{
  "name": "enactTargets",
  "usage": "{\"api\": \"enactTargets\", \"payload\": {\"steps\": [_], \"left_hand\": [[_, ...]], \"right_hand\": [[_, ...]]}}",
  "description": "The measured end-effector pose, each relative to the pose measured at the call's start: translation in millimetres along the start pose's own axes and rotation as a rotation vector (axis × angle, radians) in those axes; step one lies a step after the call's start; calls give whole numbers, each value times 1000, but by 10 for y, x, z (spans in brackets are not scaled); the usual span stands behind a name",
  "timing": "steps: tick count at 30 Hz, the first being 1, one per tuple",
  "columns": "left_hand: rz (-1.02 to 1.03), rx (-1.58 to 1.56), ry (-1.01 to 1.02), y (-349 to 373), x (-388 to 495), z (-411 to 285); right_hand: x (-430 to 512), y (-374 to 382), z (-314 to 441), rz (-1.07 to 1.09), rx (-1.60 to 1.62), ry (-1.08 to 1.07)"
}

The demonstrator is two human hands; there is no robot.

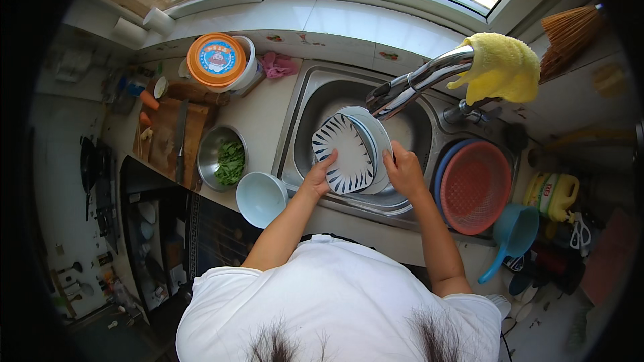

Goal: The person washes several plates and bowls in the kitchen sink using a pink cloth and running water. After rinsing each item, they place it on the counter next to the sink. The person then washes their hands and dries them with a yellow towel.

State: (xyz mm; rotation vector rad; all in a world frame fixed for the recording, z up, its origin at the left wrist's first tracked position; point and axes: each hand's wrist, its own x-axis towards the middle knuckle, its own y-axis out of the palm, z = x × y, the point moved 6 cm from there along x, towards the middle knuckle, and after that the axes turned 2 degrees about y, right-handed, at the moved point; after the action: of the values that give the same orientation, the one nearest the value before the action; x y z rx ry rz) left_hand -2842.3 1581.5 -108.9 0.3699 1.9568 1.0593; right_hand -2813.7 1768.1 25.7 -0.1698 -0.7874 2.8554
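Note:
Over the stainless steel sink [314,95] I hold a small stack of plates, tilted. On top is a white plate with dark blue dashes around its rim [350,158]; my left hand [320,175] grips its left side, thumb on its face. Behind it sits a larger pale plate [381,133], its right edge pinched in my right hand [404,167]. Between them shows at least one blue-edged rim, and how many plates there are is hard to tell. The chrome faucet [417,80] reaches over the basin just above the stack, with a yellow cloth [503,68] draped on it.
Left of the sink are a pale blue dipper [259,200], a steel bowl of green leaves [230,161] and a cutting board [163,136] with a kitchen knife [181,141]. A red plastic colander [475,188] occupies the right basin, with a blue ladle [515,231] beside it.

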Motion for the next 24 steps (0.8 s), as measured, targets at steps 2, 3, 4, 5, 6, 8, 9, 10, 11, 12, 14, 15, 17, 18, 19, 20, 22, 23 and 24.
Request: {"api": "enactTargets", "payload": {"steps": [2,3,4,5,6,8,9,10,11,12,14,15,17,18,19,20,22,23,24], "left_hand": [[1,4,14,35,10,-7],[9,-5,14,29,31,-9],[17,-13,13,25,60,-14],[25,-22,13,19,86,-17],[41,-19,11,49,97,-24],[71,-14,9,104,116,-37],[78,26,37,123,129,-68],[85,66,66,144,155,-109],[92,105,95,166,182,-155],[89,146,103,205,206,-198],[84,226,120,280,248,-298],[84,259,142,325,260,-348],[83,323,189,413,269,-434],[75,346,207,477,253,-471],[33,392,217,518,231,-505],[-9,437,227,561,202,-540],[-82,537,250,659,145,-601],[-111,591,264,701,144,-628],[-139,649,279,746,142,-661]], "right_hand": [[7,-31,86,4,-20,-2],[10,-43,120,-3,-32,-20],[9,-53,150,-11,-44,-38],[5,-62,173,-18,-56,-55],[-10,-84,175,-30,-58,-59],[-63,-147,152,-52,-63,-66],[-89,-178,123,-69,-32,-47],[-112,-207,89,-85,-1,-29],[-123,-231,54,-101,29,-10],[-132,-251,-1,-120,38,10],[-146,-245,-134,-156,53,48],[-142,-236,-168,-182,96,52],[-139,-212,-237,-232,182,57],[-136,-186,-296,-242,229,64],[-130,-163,-370,-252,276,70],[-118,-138,-453,-260,323,77],[-95,-55,-669,-236,428,105],[-79,3,-801,-223,481,119],[-56,93,-957,-221,555,108]]}}
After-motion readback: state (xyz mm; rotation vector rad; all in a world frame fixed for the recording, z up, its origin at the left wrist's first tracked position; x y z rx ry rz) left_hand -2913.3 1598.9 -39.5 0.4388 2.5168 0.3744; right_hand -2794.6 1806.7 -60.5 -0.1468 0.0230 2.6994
